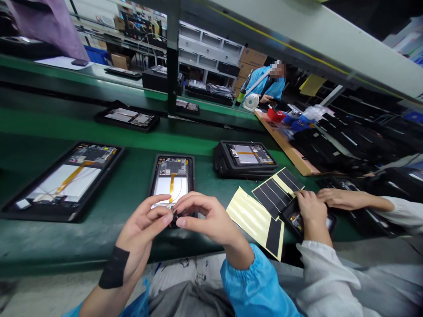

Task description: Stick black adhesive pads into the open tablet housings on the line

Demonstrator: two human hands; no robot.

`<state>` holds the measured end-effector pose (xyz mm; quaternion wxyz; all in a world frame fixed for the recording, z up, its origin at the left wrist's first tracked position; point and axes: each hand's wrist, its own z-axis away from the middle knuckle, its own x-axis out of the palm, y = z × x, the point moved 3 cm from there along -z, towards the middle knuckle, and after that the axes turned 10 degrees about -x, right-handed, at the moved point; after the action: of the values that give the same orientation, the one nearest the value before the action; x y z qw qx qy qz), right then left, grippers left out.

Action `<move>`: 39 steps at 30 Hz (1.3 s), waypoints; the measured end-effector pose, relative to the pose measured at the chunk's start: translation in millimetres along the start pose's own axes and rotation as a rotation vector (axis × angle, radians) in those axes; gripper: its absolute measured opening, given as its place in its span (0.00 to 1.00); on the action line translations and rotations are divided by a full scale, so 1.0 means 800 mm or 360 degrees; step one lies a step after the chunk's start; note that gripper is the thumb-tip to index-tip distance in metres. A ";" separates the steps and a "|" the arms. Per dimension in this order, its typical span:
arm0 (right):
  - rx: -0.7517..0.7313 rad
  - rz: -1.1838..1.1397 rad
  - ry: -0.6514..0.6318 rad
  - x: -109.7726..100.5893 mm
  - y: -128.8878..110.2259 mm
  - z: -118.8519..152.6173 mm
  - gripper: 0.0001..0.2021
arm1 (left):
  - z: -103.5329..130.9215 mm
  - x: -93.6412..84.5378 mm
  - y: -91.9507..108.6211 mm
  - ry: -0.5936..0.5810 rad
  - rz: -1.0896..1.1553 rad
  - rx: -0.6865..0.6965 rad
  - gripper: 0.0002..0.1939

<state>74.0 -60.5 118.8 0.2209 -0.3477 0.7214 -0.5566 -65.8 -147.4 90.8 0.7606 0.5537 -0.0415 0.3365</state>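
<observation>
Blue sleeve (254, 281) fabric lies nearest, gathered below the right wrist, while the left wrist carries a black patch (114, 267). Both hands meet just in front of the body: the left hand (140, 226) and the right hand (209, 218) each close thumb and forefinger on a small dark piece (176, 218), pinching it between their tips, which hide most of it, so its shape and long axis cannot be told. An open tablet (181, 186) lies flat on the green bench (132, 180), straight beyond the fingers, its near end partly covered by them. Its long axis runs away from the person, and its orange ribbon (172, 181) follows the same line. Neither hand is clearly nearer; they flank that near end, one on each side, and the dark piece sits between them in front of it or over its edge; which, one view cannot settle. Both wrists angle inward, fingers curled, with the left palm turned partly up and the right hand's back facing the camera. Just beyond the right forearm lie yellow sheets (243, 214) with black strips (272, 196), beside a co-worker's hand (310, 209).
</observation>
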 end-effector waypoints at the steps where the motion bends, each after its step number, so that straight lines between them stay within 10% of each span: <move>1: -0.0011 -0.0013 0.0038 0.002 0.000 0.002 0.08 | -0.002 -0.004 -0.002 -0.0021 -0.0005 -0.0012 0.29; 12: 0.0187 -0.0121 0.0220 0.009 0.009 0.011 0.12 | 0.007 -0.013 -0.005 0.0177 -0.0388 0.0260 0.24; 39: 0.0141 -0.0213 0.1056 0.042 0.079 0.034 0.07 | -0.032 -0.012 -0.029 -0.0202 -0.0826 0.0120 0.28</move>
<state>55.0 -94.7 53.1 -0.0480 -0.1842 0.7048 -0.6834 -68.3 -133.1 58.1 0.7961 0.5937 0.0667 0.0962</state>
